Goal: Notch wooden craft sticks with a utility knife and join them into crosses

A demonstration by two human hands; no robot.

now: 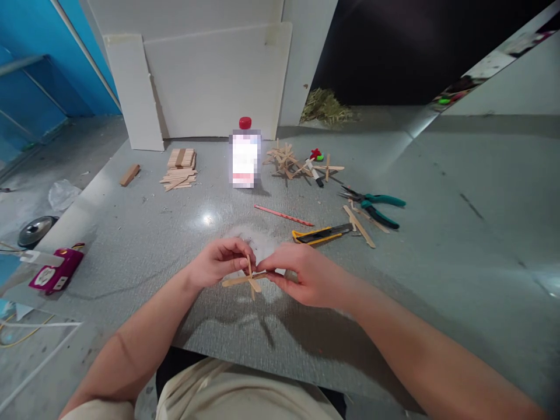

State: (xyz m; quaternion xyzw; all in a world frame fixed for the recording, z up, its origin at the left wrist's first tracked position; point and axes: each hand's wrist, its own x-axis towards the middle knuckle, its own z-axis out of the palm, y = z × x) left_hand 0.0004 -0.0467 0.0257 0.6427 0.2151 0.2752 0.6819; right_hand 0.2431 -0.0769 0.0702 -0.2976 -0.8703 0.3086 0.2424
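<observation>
Near the table's front edge, my left hand (224, 262) and my right hand (301, 273) hold a small structure of crossed wooden sticks (251, 279) between them, raised above the surface. The left fingers are closed around its upper, far side. My right thumb and fingers pinch the stick that points right. Behind my right hand lies a yellow utility knife (321, 234), and beyond it a red patterned pencil (284, 216). Loose wooden sticks (359, 226) lie to the knife's right.
Green-handled pliers (380, 201) lie right. Behind are a red-capped bottle (245, 157), joined stick pieces (286, 159), a glue tube (314, 172) and stacked sticks (181, 158). A wooden block (130, 175) and purple box (56, 271) are left. White boards (214, 81) stand behind.
</observation>
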